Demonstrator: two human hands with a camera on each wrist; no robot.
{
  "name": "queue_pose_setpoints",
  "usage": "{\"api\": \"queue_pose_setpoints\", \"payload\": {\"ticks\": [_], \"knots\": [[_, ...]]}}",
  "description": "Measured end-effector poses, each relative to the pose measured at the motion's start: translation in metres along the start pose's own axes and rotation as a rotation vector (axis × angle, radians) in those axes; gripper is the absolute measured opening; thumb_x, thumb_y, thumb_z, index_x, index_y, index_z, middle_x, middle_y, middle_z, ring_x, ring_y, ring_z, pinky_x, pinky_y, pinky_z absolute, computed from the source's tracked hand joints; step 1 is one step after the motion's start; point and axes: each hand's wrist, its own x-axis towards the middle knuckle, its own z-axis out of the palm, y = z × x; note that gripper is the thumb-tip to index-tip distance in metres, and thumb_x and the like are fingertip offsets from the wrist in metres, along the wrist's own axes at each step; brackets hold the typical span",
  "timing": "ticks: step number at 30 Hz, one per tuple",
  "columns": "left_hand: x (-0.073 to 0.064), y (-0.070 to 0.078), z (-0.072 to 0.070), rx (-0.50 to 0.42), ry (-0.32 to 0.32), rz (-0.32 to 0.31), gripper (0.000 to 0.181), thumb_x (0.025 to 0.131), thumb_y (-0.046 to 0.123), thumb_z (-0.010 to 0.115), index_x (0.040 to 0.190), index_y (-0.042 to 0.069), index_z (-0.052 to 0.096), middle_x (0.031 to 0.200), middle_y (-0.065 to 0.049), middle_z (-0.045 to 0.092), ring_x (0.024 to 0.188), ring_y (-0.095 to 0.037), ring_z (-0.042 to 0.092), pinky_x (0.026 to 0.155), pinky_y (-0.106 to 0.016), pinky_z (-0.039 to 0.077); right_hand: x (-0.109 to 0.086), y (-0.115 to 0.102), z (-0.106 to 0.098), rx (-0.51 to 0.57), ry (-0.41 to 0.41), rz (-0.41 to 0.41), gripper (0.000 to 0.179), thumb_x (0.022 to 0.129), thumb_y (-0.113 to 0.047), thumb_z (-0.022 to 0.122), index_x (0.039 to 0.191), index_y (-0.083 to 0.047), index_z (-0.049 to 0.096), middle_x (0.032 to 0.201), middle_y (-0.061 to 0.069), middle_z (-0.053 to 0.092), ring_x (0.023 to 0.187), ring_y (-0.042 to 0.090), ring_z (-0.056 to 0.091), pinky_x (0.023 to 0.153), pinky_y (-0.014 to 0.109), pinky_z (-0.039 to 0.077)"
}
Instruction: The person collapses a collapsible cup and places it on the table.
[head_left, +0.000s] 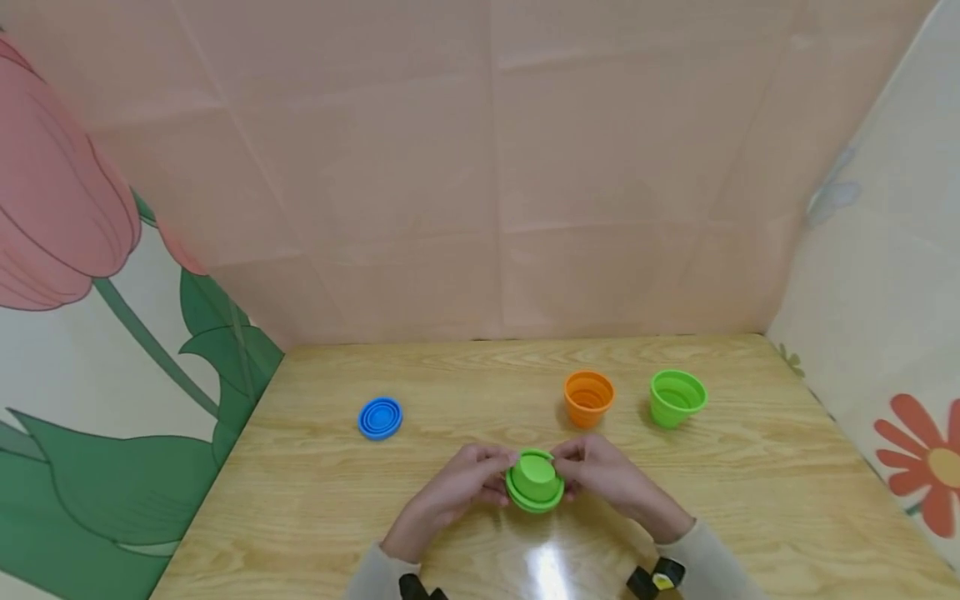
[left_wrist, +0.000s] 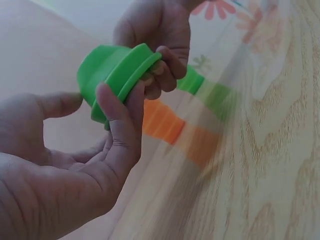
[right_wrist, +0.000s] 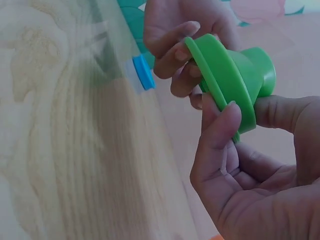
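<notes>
A partly folded green collapsible cup (head_left: 536, 477) is held just above the table's front middle, its narrow base up and its wide rim below. My left hand (head_left: 472, 479) grips the cup from the left; in the left wrist view its thumb (left_wrist: 62, 104) touches the side and its fingers curl at the rim. From the other side my right hand (head_left: 600, 473) pinches the rim, and in the right wrist view its thumb (right_wrist: 280, 111) presses near the stepped wall by the base. The inside of the cup is hidden.
A flattened blue collapsible cup (head_left: 380, 418) lies to the left. Behind the hands to the right, an orange cup (head_left: 588, 400) and another green cup (head_left: 676, 400) stand upright and expanded. The wooden table (head_left: 300, 500) meets a pink cloth (head_left: 487, 208) at its back edge.
</notes>
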Motion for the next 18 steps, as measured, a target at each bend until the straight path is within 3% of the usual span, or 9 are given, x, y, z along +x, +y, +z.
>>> {"api": "queue_pose_setpoints", "payload": {"ticks": [3, 8, 12, 18], "knots": [[0.0002, 0.0012, -0.0019, -0.024, -0.030, 0.013, 0.038, 0.103, 0.019, 0.061, 0.129, -0.009, 0.065, 0.096, 0.000, 0.068, 0.078, -0.010, 0.064, 0.070, -0.019, 0.060, -0.0003, -0.0003, -0.0037, -0.002, 0.014, -0.005, 0.024, 0.098, -0.004, 0.060, 0.110, 0.013, 0.071, 0.081, -0.002, 0.068, 0.066, 0.006, 0.061, 0.059, 0.020, 0.057], [-0.0014, 0.0024, -0.0009, -0.024, -0.044, 0.036, 0.040, 0.100, 0.015, 0.060, 0.131, -0.011, 0.062, 0.099, -0.001, 0.068, 0.077, -0.009, 0.062, 0.069, -0.018, 0.058, -0.0006, -0.0006, -0.0037, 0.000, 0.012, -0.007, 0.024, 0.097, -0.003, 0.060, 0.110, 0.014, 0.070, 0.081, -0.001, 0.067, 0.065, 0.006, 0.060, 0.059, 0.020, 0.056], [-0.0012, 0.0023, 0.0009, 0.002, -0.020, 0.048, 0.040, 0.099, 0.013, 0.062, 0.131, -0.011, 0.061, 0.101, -0.003, 0.068, 0.078, -0.010, 0.063, 0.067, -0.018, 0.057, -0.0002, -0.0016, -0.0020, 0.011, 0.022, -0.002, 0.026, 0.097, -0.003, 0.060, 0.112, 0.015, 0.070, 0.081, -0.001, 0.067, 0.064, 0.006, 0.059, 0.058, 0.019, 0.055], [0.0016, 0.0001, 0.0021, 0.064, 0.064, 0.071, 0.037, 0.094, 0.007, 0.065, 0.128, -0.007, 0.065, 0.096, -0.004, 0.070, 0.080, -0.011, 0.064, 0.064, -0.018, 0.055, -0.0002, -0.0022, 0.0000, 0.042, 0.016, 0.020, 0.029, 0.098, -0.006, 0.059, 0.115, 0.017, 0.068, 0.080, -0.003, 0.067, 0.067, 0.006, 0.061, 0.061, 0.021, 0.058]]}}
